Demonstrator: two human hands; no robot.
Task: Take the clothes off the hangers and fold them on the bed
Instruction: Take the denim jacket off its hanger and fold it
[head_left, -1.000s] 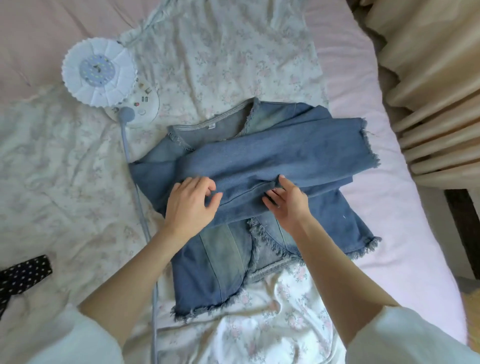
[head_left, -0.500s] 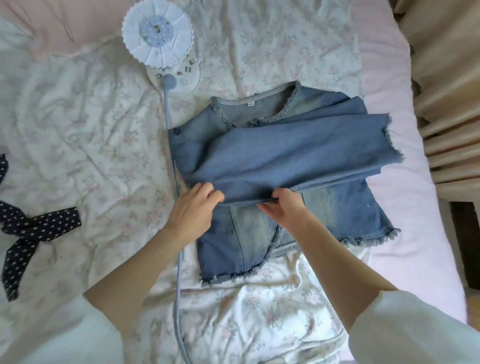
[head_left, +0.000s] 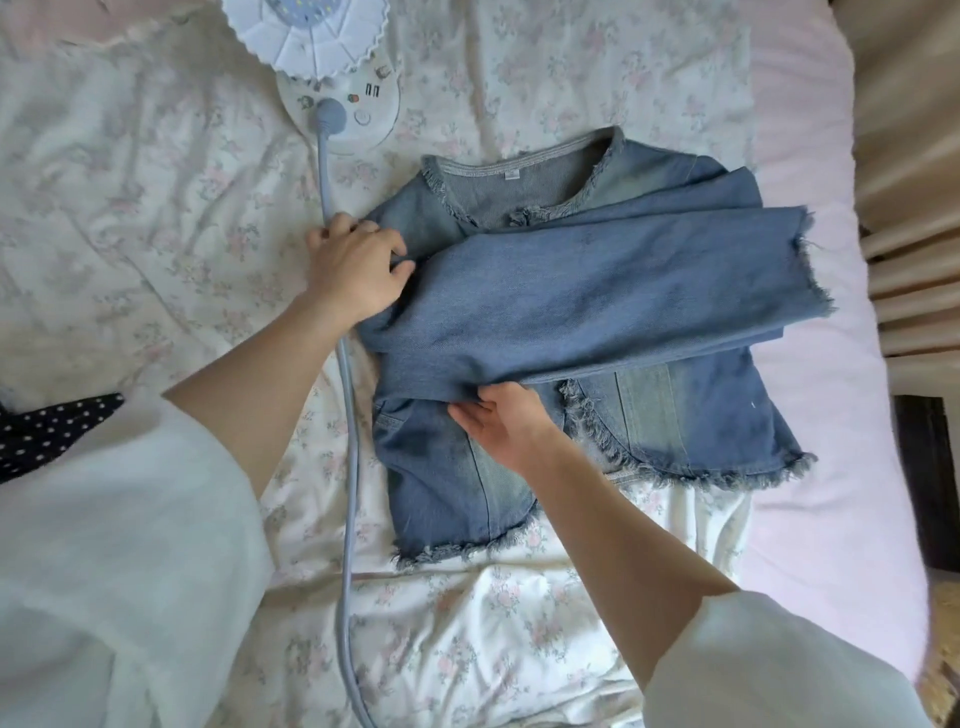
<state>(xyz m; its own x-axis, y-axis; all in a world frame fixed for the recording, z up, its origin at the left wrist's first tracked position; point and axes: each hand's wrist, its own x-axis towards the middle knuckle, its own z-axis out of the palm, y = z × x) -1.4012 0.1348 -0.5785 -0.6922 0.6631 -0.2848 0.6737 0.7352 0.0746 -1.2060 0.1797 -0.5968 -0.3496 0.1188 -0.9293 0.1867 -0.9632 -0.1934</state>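
One denim jacket (head_left: 597, 291) | floral sheet (head_left: 130, 208) (rumpled) | pink bed (head_left: 831, 441)

The jacket's neck label (head_left: 511, 174) is too small to read.

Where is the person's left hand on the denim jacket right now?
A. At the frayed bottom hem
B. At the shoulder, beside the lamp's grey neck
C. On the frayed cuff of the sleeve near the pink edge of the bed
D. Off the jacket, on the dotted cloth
B: the left hand rests at the shoulder of the denim jacket, right next to the lamp and its grey neck.
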